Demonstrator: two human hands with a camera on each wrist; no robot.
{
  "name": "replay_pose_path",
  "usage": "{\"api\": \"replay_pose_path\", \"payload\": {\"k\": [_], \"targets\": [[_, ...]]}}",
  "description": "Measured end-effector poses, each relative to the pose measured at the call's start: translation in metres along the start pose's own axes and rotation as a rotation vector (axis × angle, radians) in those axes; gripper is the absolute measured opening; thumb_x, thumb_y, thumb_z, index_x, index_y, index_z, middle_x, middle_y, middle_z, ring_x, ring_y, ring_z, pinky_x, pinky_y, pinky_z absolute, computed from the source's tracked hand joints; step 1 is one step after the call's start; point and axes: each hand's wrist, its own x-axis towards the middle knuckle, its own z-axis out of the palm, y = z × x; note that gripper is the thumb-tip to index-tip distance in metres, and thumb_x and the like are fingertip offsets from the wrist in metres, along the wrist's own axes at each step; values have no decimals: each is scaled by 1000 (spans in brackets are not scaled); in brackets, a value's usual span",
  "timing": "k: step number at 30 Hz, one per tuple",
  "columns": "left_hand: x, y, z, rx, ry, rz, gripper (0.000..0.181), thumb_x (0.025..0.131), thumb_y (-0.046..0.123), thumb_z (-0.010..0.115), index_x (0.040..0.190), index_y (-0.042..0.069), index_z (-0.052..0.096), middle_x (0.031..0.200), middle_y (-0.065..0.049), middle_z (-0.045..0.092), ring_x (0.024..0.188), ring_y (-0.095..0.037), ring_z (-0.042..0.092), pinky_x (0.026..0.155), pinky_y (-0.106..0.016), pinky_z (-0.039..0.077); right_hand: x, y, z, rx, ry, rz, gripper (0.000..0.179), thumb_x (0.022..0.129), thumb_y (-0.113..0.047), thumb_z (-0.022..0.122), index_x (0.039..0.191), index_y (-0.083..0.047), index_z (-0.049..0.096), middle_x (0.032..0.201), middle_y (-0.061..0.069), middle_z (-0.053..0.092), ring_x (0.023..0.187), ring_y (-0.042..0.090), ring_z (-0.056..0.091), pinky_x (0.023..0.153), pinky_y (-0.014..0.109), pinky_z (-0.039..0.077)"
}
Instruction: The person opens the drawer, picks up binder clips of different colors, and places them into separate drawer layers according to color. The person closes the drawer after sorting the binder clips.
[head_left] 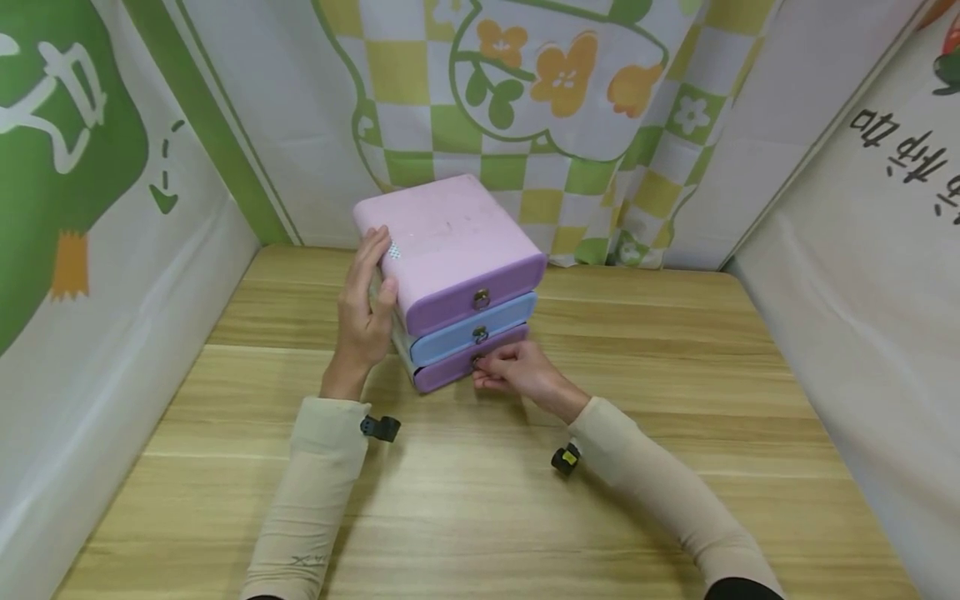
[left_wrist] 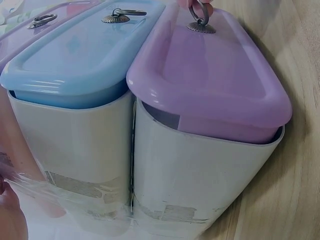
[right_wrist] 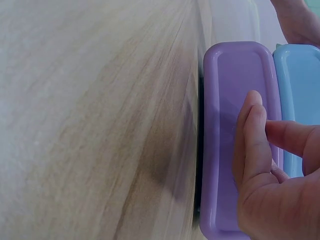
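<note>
A small three-drawer box (head_left: 450, 237) with a pink top stands on the table. Its top drawer (head_left: 450, 307) is purple, the middle drawer (head_left: 498, 322) light blue, and the bottom drawer (head_left: 442, 372) purple. My left hand (head_left: 363, 312) rests along the box's left side, fingers extended up to the top edge. With thumb and fingertips, my right hand (head_left: 525, 371) pinches the metal ring pull (left_wrist: 202, 15) of the bottom drawer. In the left wrist view that drawer sits slightly out of its white casing (left_wrist: 210, 170). The fingers hide the ring in the right wrist view.
The box stands on a wood-grain table (head_left: 465, 508). Behind it hangs a green-and-yellow checked curtain (head_left: 540, 200). Printed white cloth walls (head_left: 217, 242) border the table left and right. A black strap (head_left: 381, 428) sticks out from the left cuff.
</note>
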Motion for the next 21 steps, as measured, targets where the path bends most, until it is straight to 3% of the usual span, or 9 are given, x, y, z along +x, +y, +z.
{"api": "replay_pose_path", "payload": {"k": [13,16,21], "targets": [[-1,4,-2,8,-15,-30,56,98,15,47,149,-6,53,161,-24,49,158,-39,36,137,-44,25,8,-1,3,9,5,1,24,102,-5,63,119,11,71,107,22,79,87,16,79,96,35,66],[-2,3,-4,13,-33,-41,56,98,14,46,150,-6,51,163,-23,47,159,-39,34,137,-44,24,7,0,1,-53,-4,-17,25,102,-6,63,119,11,71,107,22,79,89,17,79,95,36,66],[-4,5,-15,57,-57,-70,57,101,16,42,155,1,48,168,-15,42,161,-33,31,138,-43,22,0,1,-5,-251,-13,-76,27,102,-14,65,120,4,74,110,17,80,97,21,79,95,36,67]]}}
